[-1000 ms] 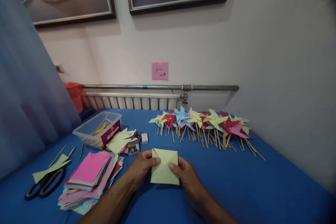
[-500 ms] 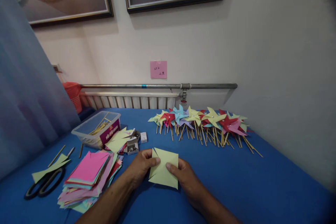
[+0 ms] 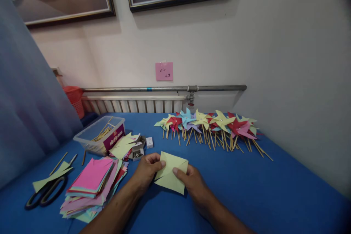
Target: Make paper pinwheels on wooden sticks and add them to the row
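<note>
A pale yellow paper square (image 3: 173, 175) with cuts running in from its corners is held between both hands above the blue table. My left hand (image 3: 149, 170) pinches its left side, thumb on top. At its right side, my right hand (image 3: 193, 182) grips with the thumb on the face and fingers behind. To the left lies a stack of coloured paper squares (image 3: 91, 177), pink uppermost. Black-handled scissors (image 3: 51, 192) rest farther left beneath a yellow paper piece (image 3: 53, 177). Small open boxes of metal pins (image 3: 138, 153) sit just beyond my left hand.
Finished paper pinwheels (image 3: 203, 119) on sticks lie in a row at the back right. A clear plastic tub (image 3: 95, 131) holds thin sticks. A metal pipe (image 3: 164, 89) and radiator run along the wall behind the table. A blue curtain (image 3: 33, 87) hangs at left.
The yellow square has turned slightly clockwise between my hands. My left thumb has shifted a little toward the paper's left edge. Both hands keep their hold.
</note>
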The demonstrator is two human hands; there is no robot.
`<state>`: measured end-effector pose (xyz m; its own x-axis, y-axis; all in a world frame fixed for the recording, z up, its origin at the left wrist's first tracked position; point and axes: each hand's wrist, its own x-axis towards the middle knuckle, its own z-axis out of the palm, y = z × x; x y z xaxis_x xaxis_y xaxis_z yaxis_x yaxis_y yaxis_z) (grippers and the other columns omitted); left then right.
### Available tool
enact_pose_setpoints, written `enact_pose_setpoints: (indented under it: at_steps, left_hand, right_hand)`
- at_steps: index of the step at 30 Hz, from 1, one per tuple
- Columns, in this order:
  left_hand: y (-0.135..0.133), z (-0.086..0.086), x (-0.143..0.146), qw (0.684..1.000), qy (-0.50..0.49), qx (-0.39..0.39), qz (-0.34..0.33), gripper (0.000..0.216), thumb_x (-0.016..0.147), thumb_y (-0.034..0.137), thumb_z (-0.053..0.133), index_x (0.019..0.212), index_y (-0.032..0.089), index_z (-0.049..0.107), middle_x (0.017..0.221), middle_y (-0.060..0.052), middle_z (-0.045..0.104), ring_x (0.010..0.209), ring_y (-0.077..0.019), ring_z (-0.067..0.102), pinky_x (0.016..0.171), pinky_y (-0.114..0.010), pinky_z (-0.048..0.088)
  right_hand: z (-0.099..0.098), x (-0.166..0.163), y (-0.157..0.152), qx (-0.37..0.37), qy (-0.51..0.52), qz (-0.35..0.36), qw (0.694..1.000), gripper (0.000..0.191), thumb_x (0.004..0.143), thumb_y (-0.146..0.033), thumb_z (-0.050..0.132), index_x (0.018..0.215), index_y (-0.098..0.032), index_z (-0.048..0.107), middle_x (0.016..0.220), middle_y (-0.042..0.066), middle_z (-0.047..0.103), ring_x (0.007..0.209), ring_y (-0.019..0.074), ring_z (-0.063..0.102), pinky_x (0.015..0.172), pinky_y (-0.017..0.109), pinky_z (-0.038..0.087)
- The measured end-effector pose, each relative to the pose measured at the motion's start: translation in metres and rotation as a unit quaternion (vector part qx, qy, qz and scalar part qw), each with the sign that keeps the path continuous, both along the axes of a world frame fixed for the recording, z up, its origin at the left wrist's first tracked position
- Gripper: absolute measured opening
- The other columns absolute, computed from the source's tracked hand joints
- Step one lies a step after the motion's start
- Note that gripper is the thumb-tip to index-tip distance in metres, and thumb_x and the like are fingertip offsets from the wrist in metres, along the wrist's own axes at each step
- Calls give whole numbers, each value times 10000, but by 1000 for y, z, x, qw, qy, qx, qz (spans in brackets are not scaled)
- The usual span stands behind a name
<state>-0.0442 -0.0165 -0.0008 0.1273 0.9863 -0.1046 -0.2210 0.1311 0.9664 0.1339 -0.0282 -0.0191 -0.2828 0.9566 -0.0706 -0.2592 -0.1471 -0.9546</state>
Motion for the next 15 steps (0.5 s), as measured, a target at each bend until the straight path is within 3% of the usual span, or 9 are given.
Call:
enact_pose_setpoints:
  at_steps: [6,15]
  left_hand:
    - [-1,5,3,992,81,73,69,311,636,412,827,742,168,665,648,15,651,561,-116,541,553,-226,406]
    - [-12,12,5,934,261,211,123,103,785,256,669,714,184,689,674,4,634,640,-138,529,610,-240,388]
  right_hand:
    - [-8,0,4,1,-12,-19,1000,538,699,-551,817,1027,-132,745,871,102,786,763,273,720,716,373,543]
    - [-14,-2,5,1,-17,-24,1000,484,711,-526,795,1011,-151,743,865,95,787,768,287,731,725,388,568]
